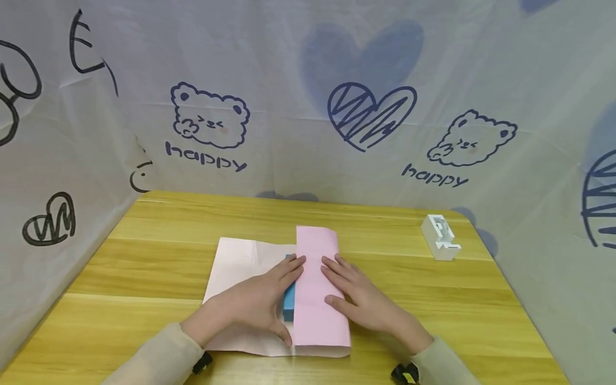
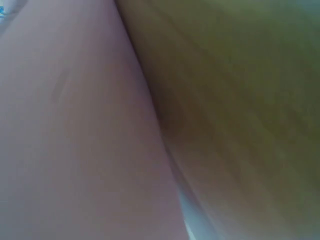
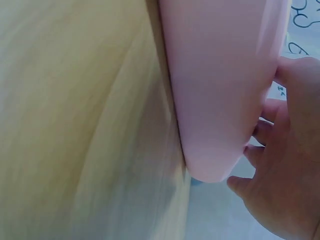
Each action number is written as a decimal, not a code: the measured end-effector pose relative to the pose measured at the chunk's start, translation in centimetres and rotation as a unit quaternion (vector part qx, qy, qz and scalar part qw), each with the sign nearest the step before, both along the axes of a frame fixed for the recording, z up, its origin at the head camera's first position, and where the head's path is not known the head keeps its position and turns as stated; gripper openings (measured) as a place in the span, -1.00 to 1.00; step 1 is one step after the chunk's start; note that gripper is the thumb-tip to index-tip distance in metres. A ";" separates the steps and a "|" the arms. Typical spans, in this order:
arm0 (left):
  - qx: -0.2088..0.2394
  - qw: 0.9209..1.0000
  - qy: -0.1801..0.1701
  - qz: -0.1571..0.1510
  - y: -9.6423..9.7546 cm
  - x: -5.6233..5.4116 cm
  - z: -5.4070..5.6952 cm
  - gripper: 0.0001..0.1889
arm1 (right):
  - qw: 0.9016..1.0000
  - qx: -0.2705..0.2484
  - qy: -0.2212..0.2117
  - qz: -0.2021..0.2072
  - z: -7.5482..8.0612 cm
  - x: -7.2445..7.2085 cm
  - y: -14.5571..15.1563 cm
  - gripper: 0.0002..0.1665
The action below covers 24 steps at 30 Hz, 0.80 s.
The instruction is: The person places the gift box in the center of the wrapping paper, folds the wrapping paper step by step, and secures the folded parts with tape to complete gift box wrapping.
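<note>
A sheet of pink paper (image 1: pixel 321 299) lies on the table, its right side folded over a blue box (image 1: pixel 289 303). Most of the box is hidden under the fold, with only its left part showing. My left hand (image 1: pixel 257 302) lies across the paler inner side of the paper, fingers extended over the box and fingertips at the fold's edge. From the right, my right hand (image 1: pixel 363 299) rests its fingertips on top of the folded part. In the right wrist view the paper (image 3: pixel 220 90) bends in a rounded curve beside the right hand (image 3: pixel 287 150).
A white tape dispenser (image 1: pixel 440 239) stands at the back right of the wooden table (image 1: pixel 423 321). A pale cloth (image 1: pixel 289 80) with printed bears and hearts hangs behind the table and along its sides.
</note>
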<state>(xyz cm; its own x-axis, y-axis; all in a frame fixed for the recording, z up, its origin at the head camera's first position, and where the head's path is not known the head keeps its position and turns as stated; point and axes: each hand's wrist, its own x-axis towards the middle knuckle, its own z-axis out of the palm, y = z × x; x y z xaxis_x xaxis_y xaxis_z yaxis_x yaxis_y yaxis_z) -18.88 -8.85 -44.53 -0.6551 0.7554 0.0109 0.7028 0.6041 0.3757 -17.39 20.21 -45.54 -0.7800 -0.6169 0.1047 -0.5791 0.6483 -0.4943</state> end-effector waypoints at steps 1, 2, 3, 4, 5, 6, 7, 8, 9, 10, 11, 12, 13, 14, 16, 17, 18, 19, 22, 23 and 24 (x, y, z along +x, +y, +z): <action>0.003 1.000 -0.007 0.000 -0.1 -0.1 0.1 0.34 | 1.000 0.001 -0.004 0.000 0.1 0.0 0.0 -0.22; 0.007 1.000 -0.013 0.003 -0.2 -0.2 0.3 0.27 | 1.000 0.001 -0.007 -0.001 0.1 0.0 0.0 -0.22; 0.016 1.000 -0.017 0.004 -0.2 -0.3 0.5 0.18 | 1.000 0.001 -0.009 -0.001 0.1 0.1 0.0 -0.22; 0.025 0.999 -0.021 0.008 -0.1 -0.4 0.6 0.07 | 1.000 0.001 -0.011 -0.002 0.2 0.1 0.0 -0.22; 0.033 0.999 -0.025 0.013 -0.1 -0.5 0.8 -0.03 | 1.000 0.001 -0.013 -0.004 0.2 0.1 0.0 -0.21; 0.041 0.999 -0.027 0.020 0.0 -0.6 0.8 -0.11 | 1.000 0.001 -0.015 -0.005 0.2 0.2 0.0 -0.21; 0.046 0.998 -0.027 0.028 0.2 -0.7 0.9 -0.15 | 1.000 0.001 -0.019 -0.008 0.1 0.2 0.1 -0.21; 0.049 0.998 -0.023 0.035 0.3 -0.8 1.0 -0.17 | 1.000 0.000 -0.021 -0.009 0.1 0.2 0.0 -0.21; 0.051 0.998 -0.018 0.042 0.4 -0.9 1.0 -0.17 | 1.000 -0.001 -0.023 -0.010 0.1 0.2 0.0 -0.21; 0.050 0.998 -0.014 0.047 0.6 -0.9 1.1 -0.16 | 1.000 -0.002 -0.026 -0.011 0.1 0.3 0.0 -0.21; 0.050 0.998 -0.008 0.049 0.7 -1.0 1.0 -0.14 | 1.000 -0.003 -0.028 -0.012 0.1 0.3 0.0 -0.21; 0.045 0.998 0.000 0.048 0.8 -1.0 1.0 -0.12 | 0.999 -0.003 -0.031 -0.012 0.1 0.3 0.0 -0.21; 0.036 0.998 0.006 0.046 1.0 -0.9 0.9 -0.09 | 0.999 -0.003 -0.033 -0.013 0.1 0.3 -0.1 -0.21; 0.025 0.999 0.008 0.043 1.1 -0.9 0.9 -0.08 | 0.999 -0.003 -0.035 -0.014 0.1 0.3 -0.1 -0.20; 0.003 0.999 0.009 0.035 1.2 -0.6 0.7 -0.08 | 0.999 -0.003 -0.036 -0.014 0.1 0.2 -0.1 -0.20; -0.007 0.999 0.010 0.032 1.2 -0.5 0.6 -0.08 | 0.999 -0.005 -0.035 -0.014 0.1 0.3 -0.1 -0.20; -0.016 0.999 0.011 0.030 1.3 -0.5 0.5 -0.08 | 0.999 -0.008 -0.033 -0.014 0.1 0.3 -0.1 -0.20; -0.022 0.999 0.011 0.028 1.2 -0.4 0.4 -0.08 | 0.999 -0.011 -0.030 -0.013 0.1 0.2 -0.1 -0.20; -0.024 0.999 0.017 0.023 1.1 -0.3 0.0 -0.10 | 0.999 -0.024 -0.028 -0.010 0.1 0.1 -0.1 -0.21; -0.023 0.999 0.019 0.024 1.1 -0.2 -0.1 -0.10 | 0.999 -0.029 -0.029 -0.009 0.1 0.1 -0.1 -0.20; -0.022 0.999 0.020 0.024 1.1 -0.2 -0.2 -0.09 | 0.999 -0.036 -0.032 -0.007 0.1 0.0 0.0 -0.20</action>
